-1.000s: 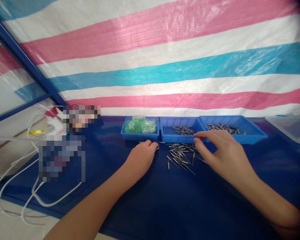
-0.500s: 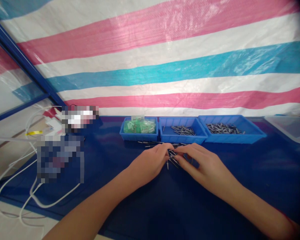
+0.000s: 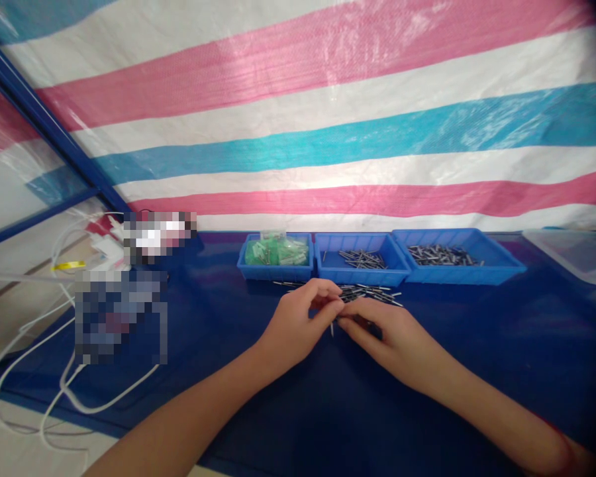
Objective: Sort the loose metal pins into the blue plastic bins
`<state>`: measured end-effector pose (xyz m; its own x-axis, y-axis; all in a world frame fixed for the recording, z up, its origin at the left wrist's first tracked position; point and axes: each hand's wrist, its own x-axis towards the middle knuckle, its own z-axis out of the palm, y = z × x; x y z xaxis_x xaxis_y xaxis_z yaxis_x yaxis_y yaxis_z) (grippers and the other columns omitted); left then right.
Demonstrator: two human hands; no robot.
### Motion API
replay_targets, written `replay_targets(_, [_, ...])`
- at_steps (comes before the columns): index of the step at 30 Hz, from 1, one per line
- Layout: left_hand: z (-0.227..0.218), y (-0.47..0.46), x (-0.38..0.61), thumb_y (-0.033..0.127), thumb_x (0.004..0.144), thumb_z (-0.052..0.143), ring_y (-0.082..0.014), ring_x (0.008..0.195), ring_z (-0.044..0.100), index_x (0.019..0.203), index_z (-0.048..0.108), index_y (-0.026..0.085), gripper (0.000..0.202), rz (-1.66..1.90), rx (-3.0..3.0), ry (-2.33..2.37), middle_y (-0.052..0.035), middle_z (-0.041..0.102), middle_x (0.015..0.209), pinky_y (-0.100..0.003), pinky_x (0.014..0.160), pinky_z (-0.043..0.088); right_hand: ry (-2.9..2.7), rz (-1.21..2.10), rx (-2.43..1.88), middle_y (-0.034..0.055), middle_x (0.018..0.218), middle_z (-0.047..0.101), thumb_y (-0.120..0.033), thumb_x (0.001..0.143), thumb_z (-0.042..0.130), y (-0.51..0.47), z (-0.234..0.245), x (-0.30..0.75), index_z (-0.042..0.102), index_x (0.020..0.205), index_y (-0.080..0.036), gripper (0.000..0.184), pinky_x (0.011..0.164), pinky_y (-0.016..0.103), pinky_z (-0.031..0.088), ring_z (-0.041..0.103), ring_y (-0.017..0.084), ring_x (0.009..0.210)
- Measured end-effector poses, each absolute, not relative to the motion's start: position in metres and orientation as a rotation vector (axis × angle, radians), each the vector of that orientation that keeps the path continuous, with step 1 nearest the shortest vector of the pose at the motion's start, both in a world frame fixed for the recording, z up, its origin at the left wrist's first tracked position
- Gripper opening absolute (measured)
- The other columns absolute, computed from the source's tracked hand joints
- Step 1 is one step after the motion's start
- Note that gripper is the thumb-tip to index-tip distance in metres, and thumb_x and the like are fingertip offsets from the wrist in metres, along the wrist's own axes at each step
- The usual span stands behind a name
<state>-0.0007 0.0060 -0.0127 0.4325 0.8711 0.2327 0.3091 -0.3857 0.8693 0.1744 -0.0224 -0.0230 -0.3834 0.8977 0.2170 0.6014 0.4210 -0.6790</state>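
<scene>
My hands have come together: a second ago my left hand [image 3: 298, 324] sat off the left end of the loose pile and my right hand [image 3: 402, 338] was up at the corner of the middle bin [image 3: 362, 275], and now my fingertips meet over the near left part of the pile. Half a second ago a bunch of pins [image 3: 370, 292] showed between them; my fingers hide it now. My left fingers arch over with a gap to the thumb, whose tip comes up to my right fingertips; my right thumb and fingers are drawn nearly together. I can't tell whether either grips a pin. The loose pins lie on the blue table [image 3: 302, 411] just in front of the middle bin, slim, straight and metallic, some silvery and some dark, crossing one another, mostly lengthwise along the bin. One pale tip [image 3: 332, 328] pokes out below my fingertips. More pins lie heaped in the middle bin and the right bin [image 3: 469, 274].
</scene>
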Motion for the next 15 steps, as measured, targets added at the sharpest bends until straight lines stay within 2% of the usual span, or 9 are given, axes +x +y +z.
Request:
replay_targets(3, [-0.0172,0.0073,0.0004,0.028,0.085,0.059,-0.0146,0.084,0.062,0.107,0.055,0.017,0.025,0.939,1.691,0.956,-0.0030,0.064,0.092,-0.025,0.077,0.049,-2.012,0.782,-1.323,0.0005,0.075,0.063,-0.026,0.089,0.047,-0.0240,-0.0211,0.1710,0.062,0.081,-0.022,0.018,0.061,0.029,0.042,0.056,0.016,0.066])
replay_targets(8, [-0.0152,0.0094,-0.0007,0.033,0.083,0.061,-0.0128,0.077,0.058,0.087,0.062,0.014,0.019,0.869,1.659,0.992,-0.0022,0.062,0.082,-0.022,0.071,0.046,-1.942,0.791,-1.334,-0.0006,0.074,0.062,-0.028,0.088,0.049,-0.0247,-0.0186,0.1712,0.063,0.081,-0.022,0.017,0.059,0.028,0.039,0.053,0.014,0.064])
replay_targets(10, [-0.0134,0.0093,-0.0010,0.032,0.084,0.060,-0.0119,0.075,0.057,0.085,0.062,0.014,0.018,0.866,1.671,0.986,-0.0014,0.061,0.080,-0.021,0.070,0.045,-1.920,0.808,-1.342,-0.0005,0.073,0.061,-0.030,0.088,0.049,-0.0238,-0.0192,0.1721,0.063,0.082,-0.022,0.017,0.058,0.028,0.038,0.052,0.014,0.063])
replay_targets(15, [-0.0123,0.0081,-0.0015,0.033,0.087,0.057,-0.0114,0.076,0.057,0.090,0.060,0.016,0.018,0.882,1.681,0.940,-0.0008,0.061,0.082,-0.021,0.070,0.045,-1.855,0.945,-1.312,0.0017,0.075,0.062,-0.036,0.088,0.049,-0.0205,-0.0214,0.1727,0.064,0.085,-0.021,0.021,0.067,0.030,0.043,0.057,0.018,0.076])
